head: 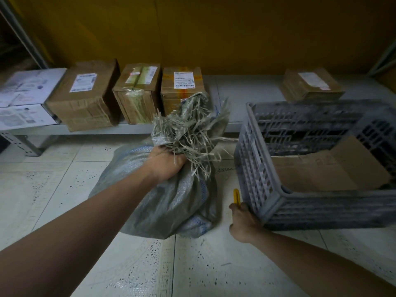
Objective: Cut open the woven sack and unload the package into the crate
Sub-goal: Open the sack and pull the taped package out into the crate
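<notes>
A grey woven sack with blue stripes stands full on the tiled floor at centre. My left hand grips its bunched neck, where frayed strands stick up. To its right a grey plastic crate is tilted, open side up, with a flat piece of cardboard inside. My right hand holds the crate's near left corner together with a yellow cutter, whose tip sticks up between sack and crate.
A low grey shelf runs along the yellow wall. On it sit three brown cartons with labels, a white printed box at the left and one carton behind the crate. Pale tiled floor lies in front.
</notes>
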A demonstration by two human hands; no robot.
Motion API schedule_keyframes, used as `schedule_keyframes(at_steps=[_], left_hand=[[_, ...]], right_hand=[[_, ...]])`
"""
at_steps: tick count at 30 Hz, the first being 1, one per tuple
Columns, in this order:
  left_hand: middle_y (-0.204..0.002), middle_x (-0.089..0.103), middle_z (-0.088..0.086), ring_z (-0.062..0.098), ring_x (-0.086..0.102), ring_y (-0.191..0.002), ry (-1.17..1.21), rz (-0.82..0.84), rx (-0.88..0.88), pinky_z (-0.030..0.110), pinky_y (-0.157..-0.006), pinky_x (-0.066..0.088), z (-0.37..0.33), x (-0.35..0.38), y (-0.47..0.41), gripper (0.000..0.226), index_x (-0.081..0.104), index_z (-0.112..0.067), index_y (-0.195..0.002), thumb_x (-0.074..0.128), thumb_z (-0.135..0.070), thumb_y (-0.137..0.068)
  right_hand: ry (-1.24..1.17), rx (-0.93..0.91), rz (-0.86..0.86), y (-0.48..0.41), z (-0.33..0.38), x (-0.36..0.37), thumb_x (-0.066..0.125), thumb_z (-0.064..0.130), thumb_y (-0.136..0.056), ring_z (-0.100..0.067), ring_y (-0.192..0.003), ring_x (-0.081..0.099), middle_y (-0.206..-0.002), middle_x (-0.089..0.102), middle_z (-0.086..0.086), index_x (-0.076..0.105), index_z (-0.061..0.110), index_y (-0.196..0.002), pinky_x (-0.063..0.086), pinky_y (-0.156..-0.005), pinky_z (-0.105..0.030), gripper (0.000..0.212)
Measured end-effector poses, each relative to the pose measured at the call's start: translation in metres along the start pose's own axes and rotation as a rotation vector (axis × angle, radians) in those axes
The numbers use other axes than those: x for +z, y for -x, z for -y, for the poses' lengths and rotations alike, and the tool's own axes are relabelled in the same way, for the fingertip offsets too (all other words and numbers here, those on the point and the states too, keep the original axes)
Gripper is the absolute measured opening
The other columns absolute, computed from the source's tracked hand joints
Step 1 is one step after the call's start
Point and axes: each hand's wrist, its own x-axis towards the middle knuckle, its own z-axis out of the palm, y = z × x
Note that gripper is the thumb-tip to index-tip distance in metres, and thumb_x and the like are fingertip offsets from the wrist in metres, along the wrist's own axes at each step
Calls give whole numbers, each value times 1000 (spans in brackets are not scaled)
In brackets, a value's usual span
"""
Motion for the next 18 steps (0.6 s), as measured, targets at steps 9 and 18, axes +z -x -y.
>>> schedule_keyframes(at_steps=[9, 18], left_hand=[[-142, 57, 10, 25, 47, -134, 8, -38, -42, 25, -106, 31, 1, -1, -2, 32, 64, -13, -128, 45, -24, -105], [-148, 48, 8, 22, 39, -140, 260, -74, -130, 18, -98, 29, -23, -18, 13, 42, 50, -16, -142, 45, -32, -104]], right_hand=[[-499, -23, -343, 8, 53, -54, 59, 6, -81, -30, -132, 43, -142, 41, -9, 31, 20, -144, 43, -108, -45, 70], [-729, -531, -298, 48, 100, -140, 68, 46, -79, -11, -119, 52, -130, 56, 7, 45, 30, -133, 44, -93, -30, 62]])
